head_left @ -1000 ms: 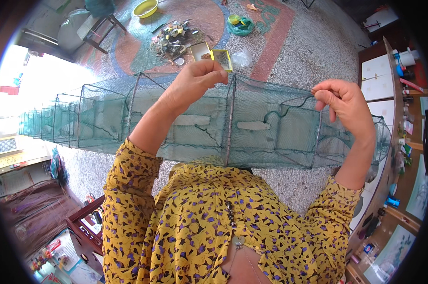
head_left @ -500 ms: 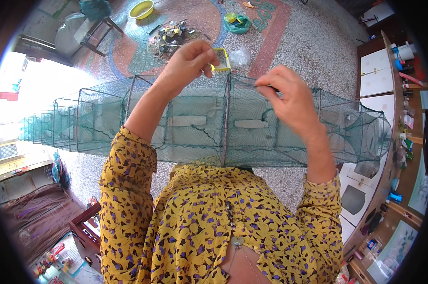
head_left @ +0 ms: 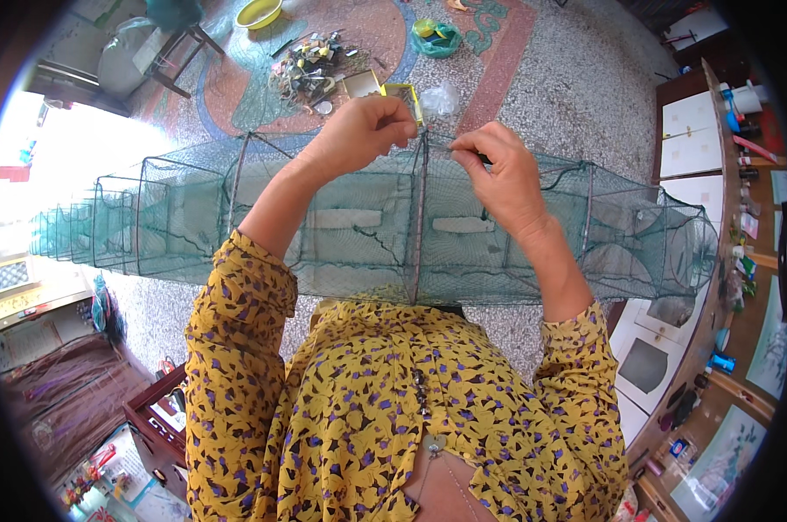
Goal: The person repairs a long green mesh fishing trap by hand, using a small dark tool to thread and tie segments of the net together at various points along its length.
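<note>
A long teal mesh net cage (head_left: 350, 239) with dark metal frames lies across my view, narrowing toward the far left. My left hand (head_left: 378, 126) is closed in a pinch at its top edge, just left of a middle frame bar (head_left: 419, 217). Across that bar, my right hand (head_left: 489, 170) pinches something small beside the top edge, with thumb and forefinger together. What either hand holds is too small to tell. A dark green cord (head_left: 367, 235) runs inside the mesh.
Beyond the cage are a yellow basin (head_left: 258, 14), a pile of scraps (head_left: 311, 74), a yellow box (head_left: 402, 93), plastic bags (head_left: 441, 100) and a chair (head_left: 171, 61). A cluttered cabinet (head_left: 689, 122) runs along the right; dark wooden furniture (head_left: 154, 404) stands at lower left.
My right hand has moved left along the cage's top edge, much closer to my left hand. My left hand rose, then came back down slightly and shifted right.
</note>
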The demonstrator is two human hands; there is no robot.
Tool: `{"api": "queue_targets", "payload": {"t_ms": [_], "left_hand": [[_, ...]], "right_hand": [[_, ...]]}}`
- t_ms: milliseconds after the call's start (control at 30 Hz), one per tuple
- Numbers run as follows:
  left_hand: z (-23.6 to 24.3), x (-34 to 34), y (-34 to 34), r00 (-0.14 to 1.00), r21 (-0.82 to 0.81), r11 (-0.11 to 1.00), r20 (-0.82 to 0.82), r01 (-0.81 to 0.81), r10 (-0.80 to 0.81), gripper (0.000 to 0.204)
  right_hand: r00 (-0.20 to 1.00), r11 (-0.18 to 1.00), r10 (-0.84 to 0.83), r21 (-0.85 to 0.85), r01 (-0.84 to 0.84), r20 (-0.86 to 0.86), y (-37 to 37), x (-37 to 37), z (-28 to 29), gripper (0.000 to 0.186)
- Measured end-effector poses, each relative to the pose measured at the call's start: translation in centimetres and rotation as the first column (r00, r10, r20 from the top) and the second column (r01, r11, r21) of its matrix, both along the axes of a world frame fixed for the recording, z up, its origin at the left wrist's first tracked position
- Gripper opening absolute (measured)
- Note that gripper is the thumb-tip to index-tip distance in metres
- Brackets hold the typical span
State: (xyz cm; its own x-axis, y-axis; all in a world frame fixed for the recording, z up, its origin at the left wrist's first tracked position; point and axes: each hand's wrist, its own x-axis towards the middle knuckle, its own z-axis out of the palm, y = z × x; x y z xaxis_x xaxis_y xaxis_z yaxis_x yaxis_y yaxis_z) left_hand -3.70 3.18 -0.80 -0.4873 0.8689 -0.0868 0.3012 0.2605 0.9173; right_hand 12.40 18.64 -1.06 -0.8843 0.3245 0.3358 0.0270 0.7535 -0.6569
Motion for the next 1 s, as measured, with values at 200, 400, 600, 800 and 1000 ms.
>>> {"api": "queue_targets", "payload": {"t_ms": [200,400,600,800,1000], "left_hand": [[0.0,0.0,-0.3,0.999,-0.030,1.000,-0.037,-0.009,0.008,0.013],[-0.1,0.4,-0.3,0.998,-0.014,1.000,-0.061,-0.015,0.014,0.014],[-0.2,0.3,-0.2,0.997,-0.058,0.998,-0.077,0.007,-0.012,0.015],[-0.5,0.1,-0.3,0.998,-0.075,0.997,-0.060,-0.022,0.018,0.015],[-0.6,0.3,-0.6,0.997,-0.107,0.993,0.050,-0.048,0.054,0.014]], "right_hand": [[0.999,0.992,-0.033,0.126,0.030,0.023,-0.3,0.0,0.5,0.005],[0.999,0.999,-0.030,-0.038,0.029,-0.033,-1.1,-0.5,-1.0,0.005],[0.995,0.971,-0.042,-0.239,0.020,-0.088,-1.4,-0.4,-2.9,0.007],[0.982,0.944,-0.122,-0.322,0.070,-0.145,-3.3,-1.3,-3.6,0.012],[0.971,0.998,-0.062,-0.028,0.057,-0.232,-4.1,-2.2,-2.2,0.010]]}}
